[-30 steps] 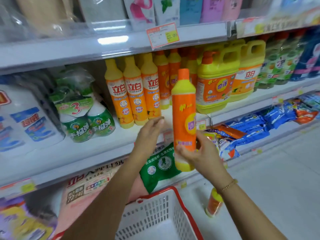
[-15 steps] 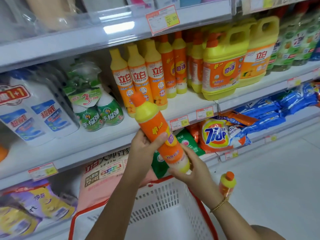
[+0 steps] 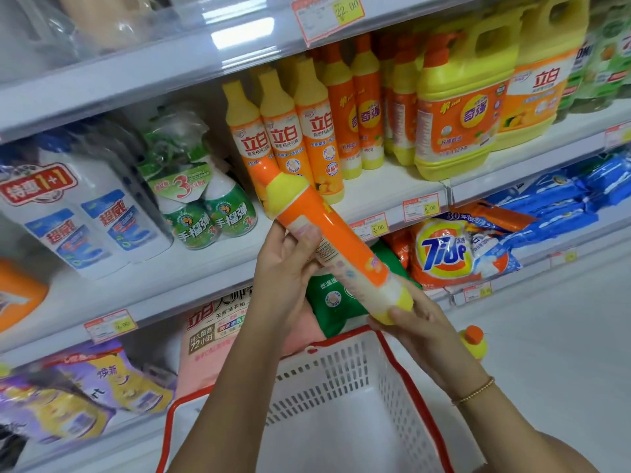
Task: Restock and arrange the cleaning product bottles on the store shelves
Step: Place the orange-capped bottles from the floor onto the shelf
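Head view: orange bottle (image 3: pixel 327 240) tilted near middle shelf (image 3: pixel 392 196), not yet shelved; left grip (image 3: pixel 283 264) curled round body, right grip (image 3: pixel 413 322) curled round base; second bottle (image 3: pixel 473 343) waiting on floor (image 3: pixel 563 336) right of basket (image 3: pixel 392 387)

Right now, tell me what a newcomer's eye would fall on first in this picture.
First, the orange plastic bottle with a yellow shoulder, tilted mid-frame with its cap up-left, held by the left hand at its middle and the right hand at its base. Behind it, a row of orange-and-yellow bottles stands on the white middle shelf; below, a white plastic basket with a red rim.
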Available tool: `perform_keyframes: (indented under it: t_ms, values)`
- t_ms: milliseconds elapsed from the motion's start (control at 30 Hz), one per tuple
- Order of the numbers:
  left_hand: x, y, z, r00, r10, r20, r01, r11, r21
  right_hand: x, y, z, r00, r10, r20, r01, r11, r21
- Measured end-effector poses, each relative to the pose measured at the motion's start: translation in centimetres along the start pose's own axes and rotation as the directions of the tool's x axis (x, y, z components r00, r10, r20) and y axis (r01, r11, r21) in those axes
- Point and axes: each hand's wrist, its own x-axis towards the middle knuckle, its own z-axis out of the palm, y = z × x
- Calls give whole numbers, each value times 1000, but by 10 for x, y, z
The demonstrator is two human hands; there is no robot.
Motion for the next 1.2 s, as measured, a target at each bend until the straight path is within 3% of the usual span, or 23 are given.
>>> perform_keyframes:
  t_ms: [100, 233, 267, 300, 333, 400, 467, 500, 533, 600, 667, 733, 800, 900, 1067, 1200]
  values:
    - [0, -3, 0, 999, -24, 41, 26, 998, -56, 6, 5, -9, 963, 188, 193, -245, 907, 342]
    - [-2, -7, 0, 999, -31, 37, 34, 997, -75, 4, 4, -7, 947, 241, 211, -312, 842, 441]
    - [-3, -6, 0, 1000, -23, -19, 21, 998, -56, 2, 2, -5, 971, 221, 97, -241, 903, 356]
    - [-3, -6, 2, 996, -17, -83, 15, 1000, -23, 1, 0, 0, 993, 108, -55, -100, 987, 125]
    - [-3, -5, 4, 990, -15, -139, 17, 1000, 12, -1, -1, 5, 991, -36, -132, 13, 985, -171]
    - [0, -7, 6, 972, -37, -232, 45, 998, 32, -2, 2, 12, 962, -267, -57, 176, 766, -619]
    - [2, -9, 7, 962, -70, -263, 78, 997, 21, -3, 7, 14, 928, -372, 6, 240, 584, -776]
    - [1, -9, 7, 965, -76, -252, 83, 996, 15, -5, 8, 14, 919, -395, 0, 252, 586, -770]
    - [0, -10, 6, 971, -80, -223, 83, 997, 0, -6, 5, 14, 926, -377, -31, 245, 660, -710]
    - [-2, -9, 3, 989, -91, -120, 84, 995, -58, -7, -4, 15, 973, -218, -74, 167, 890, -423]
    - [-4, -10, 0, 996, -85, -11, 83, 987, -139, -7, -10, 12, 998, -31, -45, 27, 995, -92]
    - [-5, -13, -1, 993, -95, 76, 110, 968, -225, -8, -13, 14, 992, 126, 17, -127, 977, 169]
    - [-9, -16, -2, 981, -108, 164, 148, 955, -258, -9, -15, 17, 965, 256, 61, -262, 909, 324]
    - [-13, -16, -6, 970, -141, 199, 191, 946, -262, -13, -23, 20, 925, 356, 134, -380, 877, 295]
    - [-5, -10, -5, 957, -287, -29, 278, 944, -175, -19, -32, 32, 904, 344, 255, -393, 903, 175]
    - [3, -8, -1, 893, -442, -83, 415, 882, -223, -23, -42, 39, 900, 335, 280, -375, 921, 102]
